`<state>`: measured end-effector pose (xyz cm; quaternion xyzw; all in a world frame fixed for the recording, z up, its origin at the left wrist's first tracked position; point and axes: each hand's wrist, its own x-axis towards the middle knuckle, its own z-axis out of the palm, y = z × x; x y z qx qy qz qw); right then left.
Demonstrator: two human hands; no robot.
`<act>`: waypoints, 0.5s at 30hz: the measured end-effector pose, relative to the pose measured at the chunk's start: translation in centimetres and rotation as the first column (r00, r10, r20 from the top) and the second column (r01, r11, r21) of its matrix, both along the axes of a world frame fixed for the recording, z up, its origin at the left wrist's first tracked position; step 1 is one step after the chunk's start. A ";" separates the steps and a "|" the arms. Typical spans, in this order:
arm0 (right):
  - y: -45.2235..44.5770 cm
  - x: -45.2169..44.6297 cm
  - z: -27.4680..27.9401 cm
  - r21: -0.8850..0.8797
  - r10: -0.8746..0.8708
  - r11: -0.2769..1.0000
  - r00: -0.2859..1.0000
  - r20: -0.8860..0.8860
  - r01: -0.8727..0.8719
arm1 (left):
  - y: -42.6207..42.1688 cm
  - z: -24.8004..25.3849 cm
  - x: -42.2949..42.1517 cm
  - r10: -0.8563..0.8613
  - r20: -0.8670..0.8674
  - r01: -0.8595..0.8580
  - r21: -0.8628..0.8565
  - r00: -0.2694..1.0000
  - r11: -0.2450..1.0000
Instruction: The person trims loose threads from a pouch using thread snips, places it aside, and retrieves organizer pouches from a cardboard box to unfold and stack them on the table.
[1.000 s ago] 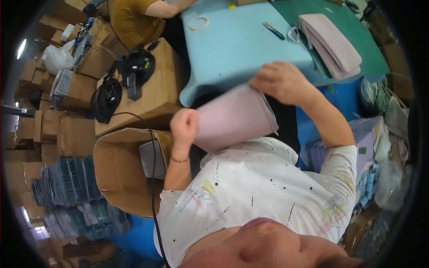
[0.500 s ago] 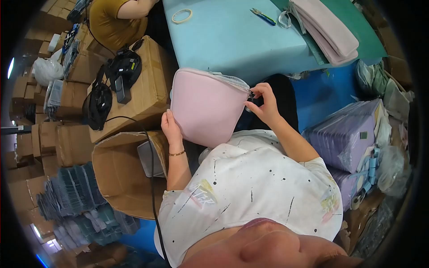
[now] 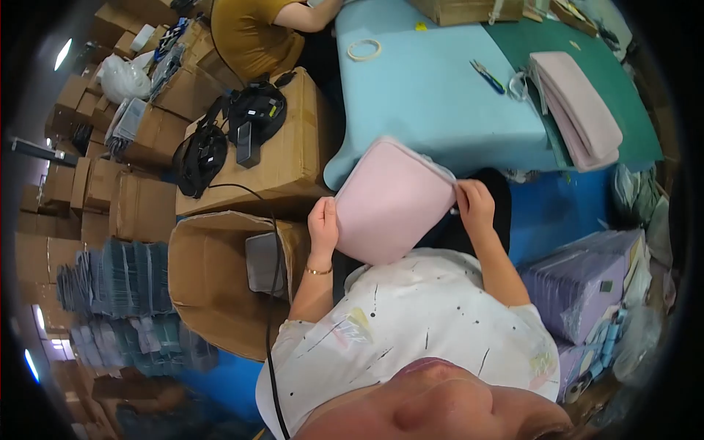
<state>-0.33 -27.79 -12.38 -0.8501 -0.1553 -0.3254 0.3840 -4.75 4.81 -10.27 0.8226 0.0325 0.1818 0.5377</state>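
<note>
A pink zip case [image 3: 392, 202] is held up between my two hands, just in front of my lap, its broad flat side showing. My left hand [image 3: 323, 229] grips its left edge, thumb over the front. On the right, my right hand [image 3: 475, 204] pinches the corner by the zipper edge; a small part of something shows below the fingers. More pink cases [image 3: 576, 110] lie stacked on the green mat at the right of the table.
The blue-covered table [image 3: 433, 81] bears a tape roll [image 3: 364, 50] and snips [image 3: 488, 77]. An open carton [image 3: 213, 293] stands at left, below a box with black straps [image 3: 257, 110]. A co-worker [image 3: 257, 33] sits at upper left. Wrapped purple stacks [image 3: 579, 282] are at right.
The pink case first swung round to show its broad side, then tilted slightly. My right hand came down from above the case to its right corner and stays there.
</note>
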 end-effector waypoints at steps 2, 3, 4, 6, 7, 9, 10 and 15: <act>0.4 -1.0 1.7 0.026 0.031 0.999 0.998 0.051 -0.033 | 0.6 0.4 0.8 0.007 0.019 -0.013 0.286 1.000 0.958; 0.5 -1.4 2.8 0.005 0.077 0.997 0.991 0.109 -0.078 | 0.3 1.3 1.1 0.007 0.056 -0.028 0.376 0.998 0.926; 0.6 -2.0 3.1 -0.016 0.121 0.993 0.983 0.138 -0.120 | -0.1 2.4 1.4 0.003 0.091 -0.045 0.462 0.996 0.885; 1.0 -2.9 4.1 -0.057 0.201 0.980 0.956 0.213 -0.193 | -1.9 5.0 1.8 -0.014 0.198 -0.073 0.423 0.980 0.903; 1.2 -3.2 4.5 -0.075 0.214 0.977 0.947 0.238 -0.202 | -2.6 6.1 2.0 -0.021 0.251 -0.085 0.403 0.968 0.911; 1.2 -3.9 5.6 -0.090 0.217 0.976 0.946 0.242 -0.201 | -3.5 7.2 2.2 -0.003 0.244 -0.080 0.331 0.970 0.940; 1.3 -4.2 6.1 -0.098 0.214 0.976 0.946 0.245 -0.196 | -3.8 7.4 2.3 0.001 0.241 -0.074 0.294 0.970 0.953; 0.0 -6.1 5.5 0.542 0.484 0.811 0.775 -0.407 -0.221 | -4.1 5.3 2.7 0.006 0.237 -0.071 0.267 0.971 0.961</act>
